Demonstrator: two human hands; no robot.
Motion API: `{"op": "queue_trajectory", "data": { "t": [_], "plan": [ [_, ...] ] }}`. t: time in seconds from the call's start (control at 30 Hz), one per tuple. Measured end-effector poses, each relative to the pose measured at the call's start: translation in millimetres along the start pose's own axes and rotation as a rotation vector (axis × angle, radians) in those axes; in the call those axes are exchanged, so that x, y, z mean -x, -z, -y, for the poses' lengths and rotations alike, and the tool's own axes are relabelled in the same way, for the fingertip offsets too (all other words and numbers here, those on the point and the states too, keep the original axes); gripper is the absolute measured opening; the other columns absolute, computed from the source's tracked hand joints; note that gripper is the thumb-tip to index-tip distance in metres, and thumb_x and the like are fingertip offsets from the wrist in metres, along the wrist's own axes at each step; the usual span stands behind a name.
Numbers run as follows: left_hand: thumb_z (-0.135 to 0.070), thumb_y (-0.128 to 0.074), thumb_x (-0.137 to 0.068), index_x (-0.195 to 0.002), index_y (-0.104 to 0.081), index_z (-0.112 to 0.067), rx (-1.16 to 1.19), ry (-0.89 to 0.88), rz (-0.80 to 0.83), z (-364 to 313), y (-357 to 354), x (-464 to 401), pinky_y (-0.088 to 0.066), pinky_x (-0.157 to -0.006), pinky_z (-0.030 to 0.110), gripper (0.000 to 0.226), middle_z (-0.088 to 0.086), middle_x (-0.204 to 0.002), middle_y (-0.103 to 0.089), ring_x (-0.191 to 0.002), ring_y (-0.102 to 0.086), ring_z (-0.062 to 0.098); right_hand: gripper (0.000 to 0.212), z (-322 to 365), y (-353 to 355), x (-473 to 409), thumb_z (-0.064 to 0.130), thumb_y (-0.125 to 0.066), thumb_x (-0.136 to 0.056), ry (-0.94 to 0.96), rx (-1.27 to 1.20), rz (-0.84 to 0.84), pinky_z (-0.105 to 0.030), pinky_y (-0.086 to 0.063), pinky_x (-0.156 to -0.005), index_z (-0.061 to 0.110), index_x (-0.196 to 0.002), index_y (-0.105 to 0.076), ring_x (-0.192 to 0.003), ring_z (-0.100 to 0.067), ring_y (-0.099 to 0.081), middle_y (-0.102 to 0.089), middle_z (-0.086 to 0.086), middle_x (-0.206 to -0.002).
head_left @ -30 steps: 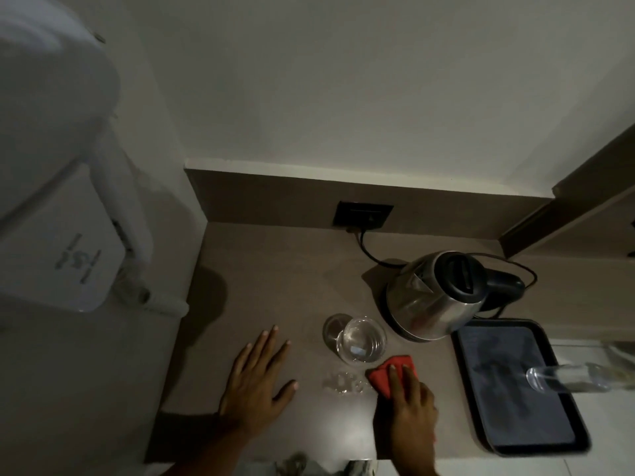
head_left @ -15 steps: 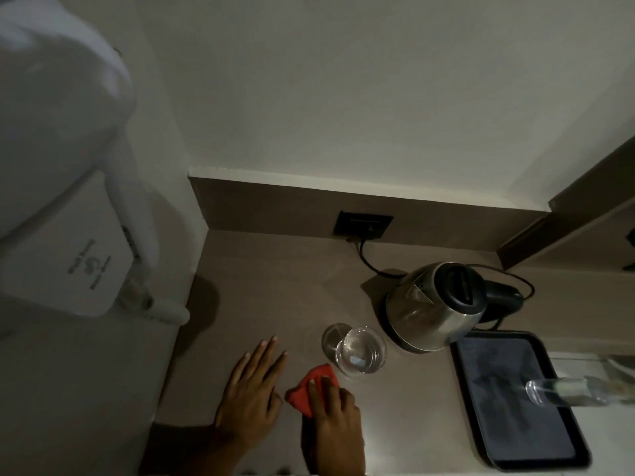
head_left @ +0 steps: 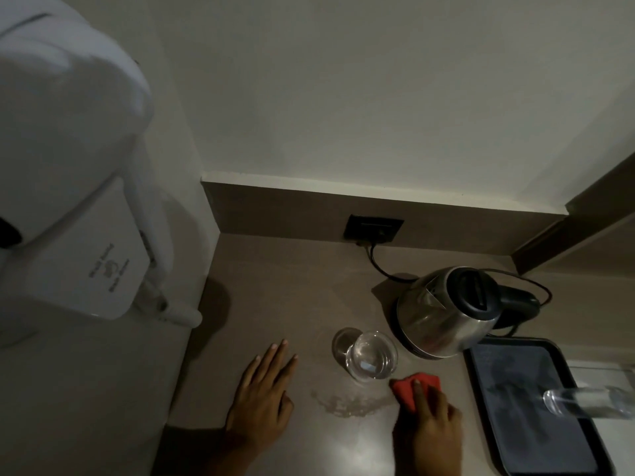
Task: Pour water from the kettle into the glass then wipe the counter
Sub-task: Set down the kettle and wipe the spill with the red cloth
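A steel kettle point(head_left: 443, 317) with a black lid and handle stands on the brown counter point(head_left: 275, 286), its spout turned left. Just in front and to its left stands a clear glass point(head_left: 371, 359) holding water. A thin smear of water point(head_left: 347, 400) lies on the counter in front of the glass. My right hand point(head_left: 429, 420) presses a red cloth point(head_left: 409, 386) flat onto the counter, just right of the smear and below the glass. My left hand point(head_left: 263, 396) rests flat on the counter to the left, fingers spread, holding nothing.
A black tray point(head_left: 481, 389) sits at the right with a clear empty glass point(head_left: 584, 400) lying over it. The kettle's cord runs to a dark wall socket point(head_left: 374, 230). A white wall-mounted appliance point(head_left: 68, 201) hangs over the left side. The counter's front edge is near my wrists.
My right hand has swept the red cloth from the left of the glass to the right, below the glass. A wet smear shows again in front of the glass. My left hand stayed put.
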State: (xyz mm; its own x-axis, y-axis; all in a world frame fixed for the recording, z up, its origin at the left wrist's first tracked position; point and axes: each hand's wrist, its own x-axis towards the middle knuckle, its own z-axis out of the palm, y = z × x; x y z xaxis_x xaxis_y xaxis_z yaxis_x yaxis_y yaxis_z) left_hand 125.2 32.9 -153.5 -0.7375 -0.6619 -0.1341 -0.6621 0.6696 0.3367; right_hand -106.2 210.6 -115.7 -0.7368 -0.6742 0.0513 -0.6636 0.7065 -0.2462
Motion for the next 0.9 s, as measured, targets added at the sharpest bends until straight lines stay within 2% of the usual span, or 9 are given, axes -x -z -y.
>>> {"op": "queue_trajectory", "data": {
  "t": [0.13,0.23,0.33,0.4,0.47,0.63,0.73,0.83,0.9],
  "plan": [
    [-0.029,-0.047,-0.074,-0.149,-0.043,-0.021,0.005,-0.005,0.001,-1,0,-2,-0.026,-0.113,0.042,0.075,0.004,-0.162,-0.030,-0.148,-0.030,0.021,0.041,43,-28,47,0.038,-0.052,-0.087,0.084,-0.076,0.059,-0.036,-0.044,-0.048,0.006,-0.090,-0.078,-0.053,-0.031,-0.052,-0.073,-0.026,-0.088],
    [-0.028,-0.047,-0.073,-0.147,-0.045,-0.021,0.007,-0.011,-0.012,-1,0,-2,-0.027,-0.112,0.043,0.074,0.004,-0.160,-0.033,-0.147,-0.031,0.022,0.043,87,-36,54,0.048,-0.047,-0.093,0.114,-0.063,0.111,-0.034,-0.045,-0.042,0.011,-0.095,-0.069,-0.046,-0.030,-0.055,-0.074,-0.022,-0.079],
    [-0.027,-0.044,-0.075,-0.146,-0.048,-0.018,-0.009,-0.004,-0.013,0,-1,-3,-0.024,-0.113,0.041,0.071,0.005,-0.158,-0.036,-0.146,-0.030,0.020,0.041,123,-35,44,0.034,-0.071,-0.070,0.162,-0.057,0.198,-0.041,-0.052,-0.048,0.006,-0.099,-0.076,-0.061,-0.040,-0.063,-0.074,-0.023,-0.095],
    [-0.027,-0.041,-0.079,-0.144,-0.050,-0.014,-0.031,0.008,-0.011,0,-1,-5,-0.024,-0.113,0.040,0.067,0.005,-0.158,-0.037,-0.145,-0.031,0.019,0.062,133,-35,32,0.029,-0.079,-0.054,0.244,-0.070,0.254,-0.042,-0.056,-0.055,0.003,-0.109,-0.072,-0.075,-0.040,-0.064,-0.070,-0.023,-0.107],
    [-0.028,-0.039,-0.083,-0.144,-0.049,-0.012,-0.040,0.014,-0.023,1,-3,-5,-0.025,-0.113,0.041,0.063,0.005,-0.158,-0.037,-0.145,-0.033,0.020,0.065,134,-29,18,0.028,-0.079,-0.058,0.304,-0.044,0.267,-0.042,-0.058,-0.059,0.002,-0.117,-0.067,-0.081,-0.037,-0.064,-0.067,-0.022,-0.114],
    [-0.031,-0.038,-0.091,-0.149,-0.039,-0.009,-0.023,0.001,-0.043,3,-4,-3,-0.026,-0.114,0.041,0.063,0.006,-0.160,-0.033,-0.147,-0.029,0.019,0.055,102,-27,32,0.021,-0.078,-0.059,0.431,-0.073,0.296,-0.038,-0.058,-0.059,0.007,-0.112,-0.072,-0.082,-0.036,-0.068,-0.071,-0.017,-0.111],
    [-0.030,-0.045,-0.078,-0.147,-0.043,-0.009,-0.012,0.020,-0.010,0,0,-4,-0.026,-0.113,0.040,0.072,0.004,-0.159,-0.035,-0.146,-0.031,0.017,0.029,61,-22,35,0.022,-0.060,-0.072,0.508,-0.028,0.135,-0.034,-0.056,-0.050,0.012,-0.093,-0.079,-0.067,-0.035,-0.069,-0.076,-0.015,-0.094],
    [-0.032,-0.045,-0.077,-0.145,-0.048,-0.009,-0.010,0.029,0.013,-1,3,-3,-0.026,-0.112,0.039,0.072,0.003,-0.158,-0.038,-0.145,-0.034,0.018,0.037,11,-15,19,0.019,-0.044,-0.086,0.543,0.075,-0.039,-0.032,-0.057,-0.047,0.011,-0.084,-0.081,-0.056,-0.035,-0.066,-0.076,-0.017,-0.086],
    [-0.032,-0.045,-0.077,-0.144,-0.049,-0.010,-0.005,0.026,0.010,-2,5,-3,-0.024,-0.112,0.038,0.071,0.003,-0.157,-0.039,-0.145,-0.031,0.016,0.040,-18,-7,2,0.020,-0.042,-0.085,0.463,0.091,-0.035,-0.037,-0.058,-0.053,0.009,-0.092,-0.079,-0.062,-0.039,-0.065,-0.074,-0.021,-0.093]
  ]
}}
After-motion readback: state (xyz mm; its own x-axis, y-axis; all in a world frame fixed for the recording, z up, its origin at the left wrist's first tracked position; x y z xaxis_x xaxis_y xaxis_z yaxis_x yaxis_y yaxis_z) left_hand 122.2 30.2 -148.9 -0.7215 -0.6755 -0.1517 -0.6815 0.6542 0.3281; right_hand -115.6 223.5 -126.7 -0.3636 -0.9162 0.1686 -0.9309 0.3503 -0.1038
